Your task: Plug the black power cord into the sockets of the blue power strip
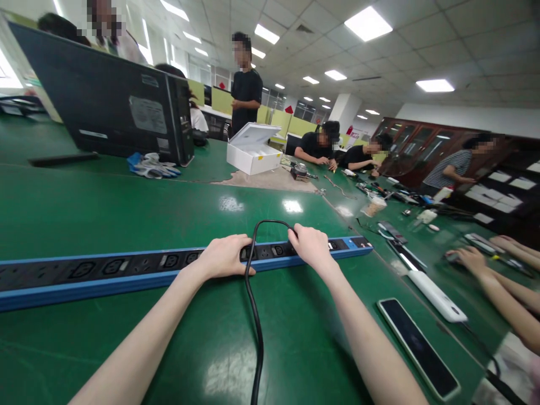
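Note:
A long blue-and-black power strip [139, 265] with rows of sockets lies across the green table. My left hand [223, 256] is closed round the strip near its middle, thumb on the near side and fingers over the far side. Farther right, my right hand [311, 246] is closed on the end of a black power cord [258, 337] against the strip's top. The plug itself is hidden by my fingers. From there the cord loops up and left, passes over the strip beside my left hand, and runs down toward me.
A phone [419, 349] and a white power strip [439, 295] lie to the right, near another person's hands [475, 263]. At the back stand a black computer case [113, 101], work gloves [154, 166] and an open white box [253, 160]. Several people are around the table.

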A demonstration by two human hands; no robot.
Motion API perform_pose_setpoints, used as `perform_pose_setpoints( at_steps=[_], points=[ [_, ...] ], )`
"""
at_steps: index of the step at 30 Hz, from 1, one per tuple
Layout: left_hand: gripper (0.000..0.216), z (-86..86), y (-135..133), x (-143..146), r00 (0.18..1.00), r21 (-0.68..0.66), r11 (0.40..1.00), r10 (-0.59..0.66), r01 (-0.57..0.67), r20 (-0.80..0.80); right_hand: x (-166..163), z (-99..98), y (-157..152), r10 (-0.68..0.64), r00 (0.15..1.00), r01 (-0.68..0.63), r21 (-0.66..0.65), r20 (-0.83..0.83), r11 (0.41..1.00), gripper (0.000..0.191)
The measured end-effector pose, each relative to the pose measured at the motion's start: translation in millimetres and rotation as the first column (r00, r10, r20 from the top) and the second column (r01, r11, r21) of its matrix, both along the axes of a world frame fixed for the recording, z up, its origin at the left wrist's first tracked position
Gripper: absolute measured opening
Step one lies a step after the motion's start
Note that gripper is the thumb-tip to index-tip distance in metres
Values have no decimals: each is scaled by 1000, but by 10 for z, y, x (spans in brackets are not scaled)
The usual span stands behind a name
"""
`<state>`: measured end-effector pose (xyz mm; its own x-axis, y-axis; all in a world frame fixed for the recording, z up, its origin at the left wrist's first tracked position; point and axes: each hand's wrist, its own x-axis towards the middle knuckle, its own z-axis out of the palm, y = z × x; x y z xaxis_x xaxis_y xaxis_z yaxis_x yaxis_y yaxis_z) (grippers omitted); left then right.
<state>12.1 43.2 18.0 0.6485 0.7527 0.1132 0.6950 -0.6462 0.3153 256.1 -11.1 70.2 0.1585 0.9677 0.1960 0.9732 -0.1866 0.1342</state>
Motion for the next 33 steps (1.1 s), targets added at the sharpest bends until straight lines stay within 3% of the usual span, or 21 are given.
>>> perform_pose_setpoints(
  at_steps=[5, 8, 10, 14, 17, 22, 28, 30, 33],
  points=[
    [68, -10, 7, -8, 999, 0, 1000, -24, 24, 34, 263, 466, -189, 115, 988, -87, 237, -107, 968, 55],
    [65, -21, 14, -11, 999, 3, 999, -40, 40, 29, 553, 640, -290, 229, 929, -168, 220, -290, 961, 51],
    [64, -30, 12, 5, 999, 10, 999, -47, 47, 22, 755, 650, -335, 263, 827, -202, 174, -498, 964, 50],
    [69, -35, -45, 132, 998, 63, 996, -67, 66, 12, 1088, 540, -384, 151, 476, -218, 50, -866, 975, 47],
    [74, -48, -134, 317, 997, 108, 991, -78, 76, 20, 1289, 447, -393, 70, 274, -221, 8, -959, 975, 40],
    [71, -133, -259, 718, 992, 229, 968, -116, 104, 40, 1590, 270, -325, -11, 77, -210, -27, -997, 977, 34],
    [65, -229, -361, 1337, 995, 347, 936, -79, 52, 64, 1734, 142, -261, 139, 216, -101, 119, -966, 988, 43],
    [65, -257, -394, 1498, 997, 374, 927, -31, 4, 66, 1731, 173, -274, 138, 249, -79, 122, -959, 989, 46],
    [65, -294, -417, 1604, 998, 407, 913, 2, -27, 62, 1702, 222, -299, 99, 390, -112, 60, -915, 992, 42]
  ],
)
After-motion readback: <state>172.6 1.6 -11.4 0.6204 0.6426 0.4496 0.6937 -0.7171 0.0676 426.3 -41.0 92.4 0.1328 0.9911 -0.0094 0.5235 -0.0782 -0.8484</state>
